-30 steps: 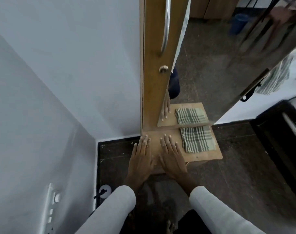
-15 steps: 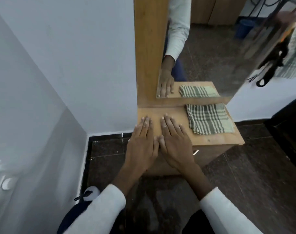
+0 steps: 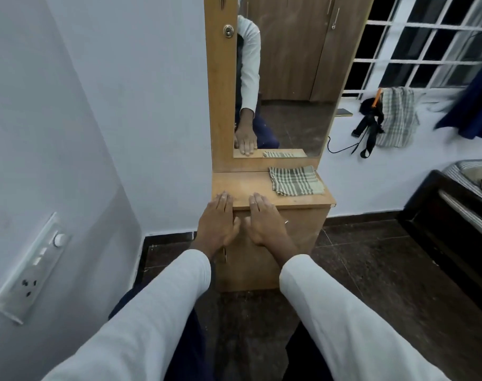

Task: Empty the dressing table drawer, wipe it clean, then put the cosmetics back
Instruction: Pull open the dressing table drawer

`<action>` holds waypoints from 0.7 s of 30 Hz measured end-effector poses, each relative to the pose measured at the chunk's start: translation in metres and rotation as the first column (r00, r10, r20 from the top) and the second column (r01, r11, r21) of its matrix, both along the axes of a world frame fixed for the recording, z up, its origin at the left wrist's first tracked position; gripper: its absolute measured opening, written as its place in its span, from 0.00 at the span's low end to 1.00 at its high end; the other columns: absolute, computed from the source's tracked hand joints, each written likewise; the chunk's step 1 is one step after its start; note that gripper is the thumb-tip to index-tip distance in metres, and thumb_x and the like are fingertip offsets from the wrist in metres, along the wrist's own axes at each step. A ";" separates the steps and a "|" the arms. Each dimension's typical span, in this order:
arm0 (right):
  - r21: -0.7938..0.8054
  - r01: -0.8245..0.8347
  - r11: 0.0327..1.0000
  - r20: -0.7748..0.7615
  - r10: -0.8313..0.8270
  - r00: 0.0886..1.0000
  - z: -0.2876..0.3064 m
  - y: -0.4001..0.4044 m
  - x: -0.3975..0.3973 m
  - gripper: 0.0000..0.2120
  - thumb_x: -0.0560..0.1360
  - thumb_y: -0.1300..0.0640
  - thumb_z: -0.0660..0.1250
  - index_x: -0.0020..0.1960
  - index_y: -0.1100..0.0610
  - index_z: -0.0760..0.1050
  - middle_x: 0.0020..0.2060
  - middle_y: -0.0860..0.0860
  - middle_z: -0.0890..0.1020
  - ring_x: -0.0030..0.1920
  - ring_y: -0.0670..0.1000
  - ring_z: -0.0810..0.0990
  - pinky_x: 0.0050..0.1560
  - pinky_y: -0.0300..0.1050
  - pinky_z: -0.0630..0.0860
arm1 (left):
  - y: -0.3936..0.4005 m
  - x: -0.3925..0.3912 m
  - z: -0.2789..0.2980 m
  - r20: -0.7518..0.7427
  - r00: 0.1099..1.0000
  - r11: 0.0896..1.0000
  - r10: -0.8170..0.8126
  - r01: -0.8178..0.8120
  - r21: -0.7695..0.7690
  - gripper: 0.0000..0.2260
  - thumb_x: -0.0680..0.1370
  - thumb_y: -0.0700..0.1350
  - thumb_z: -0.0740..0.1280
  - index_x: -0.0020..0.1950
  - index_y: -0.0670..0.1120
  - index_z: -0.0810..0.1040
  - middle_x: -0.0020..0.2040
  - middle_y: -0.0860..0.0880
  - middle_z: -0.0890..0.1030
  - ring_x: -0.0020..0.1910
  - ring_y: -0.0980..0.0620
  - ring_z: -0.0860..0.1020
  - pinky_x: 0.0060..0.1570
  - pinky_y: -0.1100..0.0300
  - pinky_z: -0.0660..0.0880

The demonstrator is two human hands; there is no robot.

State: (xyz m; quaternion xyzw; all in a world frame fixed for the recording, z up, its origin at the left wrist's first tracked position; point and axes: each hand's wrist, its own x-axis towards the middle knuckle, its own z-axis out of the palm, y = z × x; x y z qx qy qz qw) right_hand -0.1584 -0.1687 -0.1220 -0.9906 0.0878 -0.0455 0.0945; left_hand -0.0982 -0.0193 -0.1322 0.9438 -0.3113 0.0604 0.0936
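**Both palms flat at the dressing table's front edge**

Two white sleeves reach forward. The left hand [image 3: 216, 224] and right hand [image 3: 264, 221] lie side by side, fingers straight and spread, fingertips resting on the front lip of the dressing table [image 3: 242, 185], holding nothing. Beneath the hands, the drawer front is largely hidden; whether the drawer is closed cannot be told. Beyond them, a folded checked cloth [image 3: 296, 180] lies on the tabletop's right side. Behind it stands the mirror [image 3: 289, 78].
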 end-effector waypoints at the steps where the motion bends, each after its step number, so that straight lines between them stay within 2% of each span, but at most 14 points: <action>1: -0.006 0.004 1.000 -0.003 -0.004 1.000 -0.001 0.001 -0.005 0.35 0.84 0.48 0.59 0.85 0.60 0.52 0.85 0.57 0.54 0.85 0.57 0.51 0.84 0.56 0.52 | 0.002 -0.006 -0.001 0.002 1.000 1.000 0.003 -0.003 -0.006 0.31 0.85 0.56 0.57 0.85 0.43 0.56 0.86 0.42 0.58 0.85 0.43 0.56 0.82 0.49 0.53; 6: -0.029 0.034 0.999 -0.025 -0.035 0.999 -0.004 0.004 -0.017 0.43 0.80 0.49 0.67 0.86 0.58 0.48 0.85 0.55 0.49 0.85 0.56 0.47 0.84 0.57 0.49 | 0.006 -0.022 -0.009 0.011 1.000 1.000 0.028 -0.028 0.014 0.39 0.82 0.55 0.63 0.86 0.42 0.49 0.87 0.43 0.53 0.86 0.43 0.51 0.84 0.48 0.52; 9: -0.041 0.035 0.999 0.058 -0.033 0.998 -0.017 0.004 -0.023 0.45 0.77 0.51 0.69 0.85 0.59 0.49 0.85 0.56 0.52 0.85 0.57 0.49 0.84 0.57 0.54 | 0.004 -0.025 -0.022 0.072 0.996 0.999 0.052 -0.052 -0.013 0.43 0.78 0.54 0.67 0.86 0.41 0.50 0.86 0.42 0.52 0.86 0.42 0.51 0.84 0.46 0.54; 11: -0.109 0.008 0.994 0.101 0.003 0.995 -0.031 0.002 -0.029 0.49 0.73 0.50 0.71 0.85 0.62 0.49 0.84 0.58 0.53 0.85 0.58 0.50 0.83 0.57 0.57 | 0.004 -0.022 -0.035 0.101 0.994 0.998 0.052 -0.048 -0.037 0.45 0.76 0.54 0.69 0.86 0.41 0.51 0.86 0.41 0.54 0.86 0.42 0.52 0.82 0.44 0.57; 14: -0.174 -0.033 0.984 0.140 0.058 0.988 -0.042 -0.008 -0.028 0.51 0.70 0.49 0.70 0.85 0.62 0.49 0.84 0.59 0.54 0.84 0.59 0.52 0.83 0.57 0.56 | 0.000 -0.015 -0.046 0.142 0.989 0.997 0.050 -0.041 -0.068 0.46 0.74 0.55 0.69 0.85 0.41 0.51 0.85 0.41 0.54 0.86 0.42 0.51 0.82 0.44 0.57; 17: -0.114 -0.051 0.992 0.261 0.080 0.962 -0.050 -0.022 -0.030 0.44 0.69 0.55 0.68 0.82 0.61 0.59 0.80 0.57 0.62 0.81 0.57 0.61 0.81 0.53 0.62 | -0.006 -0.011 -0.050 0.177 0.982 0.993 0.068 -0.050 -0.106 0.46 0.74 0.54 0.70 0.85 0.40 0.51 0.85 0.41 0.56 0.85 0.41 0.52 0.83 0.46 0.55; 19: -0.015 -0.018 1.000 0.371 0.022 0.928 -0.061 -0.030 -0.032 0.35 0.68 0.58 0.67 0.75 0.60 0.71 0.72 0.57 0.71 0.72 0.56 0.72 0.71 0.50 0.74 | -0.010 -0.009 -0.054 0.182 0.980 0.982 0.085 -0.051 -0.181 0.44 0.74 0.51 0.71 0.84 0.41 0.54 0.83 0.41 0.58 0.84 0.40 0.53 0.83 0.46 0.56; 21: 0.058 -0.001 0.998 0.405 -0.023 0.914 -0.069 -0.032 -0.030 0.24 0.70 0.58 0.65 0.67 0.60 0.77 0.61 0.55 0.77 0.61 0.56 0.77 0.59 0.49 0.80 | -0.016 -0.008 -0.056 0.148 0.984 0.967 0.094 -0.056 -0.247 0.41 0.76 0.49 0.70 0.84 0.42 0.56 0.82 0.41 0.60 0.83 0.39 0.56 0.81 0.43 0.58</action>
